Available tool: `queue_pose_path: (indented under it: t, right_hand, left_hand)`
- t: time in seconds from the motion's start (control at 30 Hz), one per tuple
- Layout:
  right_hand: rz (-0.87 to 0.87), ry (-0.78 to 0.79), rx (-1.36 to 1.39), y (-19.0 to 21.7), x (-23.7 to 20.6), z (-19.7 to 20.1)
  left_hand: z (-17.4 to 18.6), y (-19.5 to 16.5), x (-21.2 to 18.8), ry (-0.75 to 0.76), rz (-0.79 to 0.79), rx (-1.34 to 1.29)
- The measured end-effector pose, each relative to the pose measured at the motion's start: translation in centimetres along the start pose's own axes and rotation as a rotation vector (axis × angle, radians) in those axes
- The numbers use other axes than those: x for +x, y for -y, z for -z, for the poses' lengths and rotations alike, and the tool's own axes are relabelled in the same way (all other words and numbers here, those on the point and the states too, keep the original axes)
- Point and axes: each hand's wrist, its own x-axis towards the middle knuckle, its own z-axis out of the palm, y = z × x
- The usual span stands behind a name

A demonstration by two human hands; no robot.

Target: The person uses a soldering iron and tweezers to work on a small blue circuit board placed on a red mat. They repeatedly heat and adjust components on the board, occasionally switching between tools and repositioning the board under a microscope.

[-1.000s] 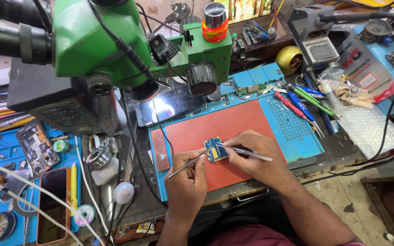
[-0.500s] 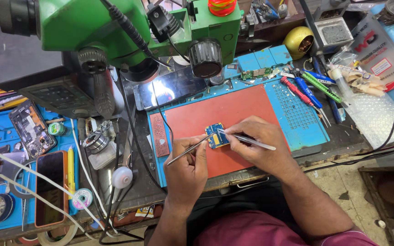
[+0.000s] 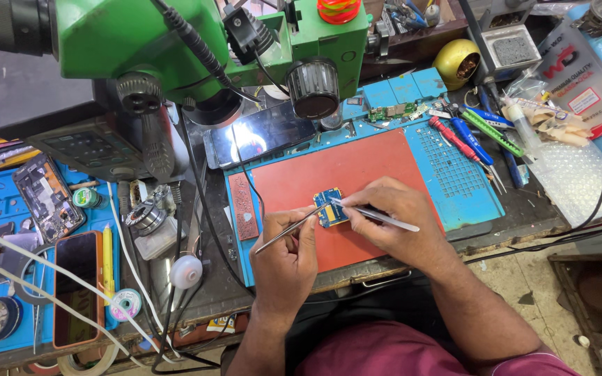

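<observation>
Small blue circuit board [image 3: 330, 207] lies on red mat [image 3: 343, 188], mid-surface. Left hand [image 3: 286, 259] pinches tweezers [image 3: 288, 230], bracing board from 8 o'clock; right hand [image 3: 393, 216] grips metal probe [image 3: 377, 216], tip on board.

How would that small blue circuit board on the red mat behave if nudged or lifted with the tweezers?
The board looks thin and flat, so it is probably light and stiff, and unlikely to roll or tip. Lying loose on the red mat, it may slide when pushed, which could be why the left hand steadies it with tweezers. Its tiny exposed parts look fragile.
</observation>
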Motion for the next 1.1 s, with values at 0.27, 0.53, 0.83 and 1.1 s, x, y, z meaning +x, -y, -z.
queue_pose_path:
  t: [0.27,0.53,0.83,1.1]
  right_hand:
    - [0.037,-0.035,-0.029,-0.22,0.04,-0.15]
    - [0.023,-0.034,-0.026,-0.12,0.01,-0.14]
    - [0.046,-0.046,-0.017,-0.4,-0.18,-0.12]
    - [0.04,-0.054,-0.017,-0.66,-0.25,-0.33]
  left_hand:
    - [-0.07,0.11,-0.04,-0.001,0.006,-0.013]
    - [-0.05,0.14,-0.03,-0.002,0.011,-0.024]
    - [0.07,-0.17,0.0,-0.002,0.014,0.013]
    - [0.1,0.03,-0.04,-0.008,0.023,0.021]
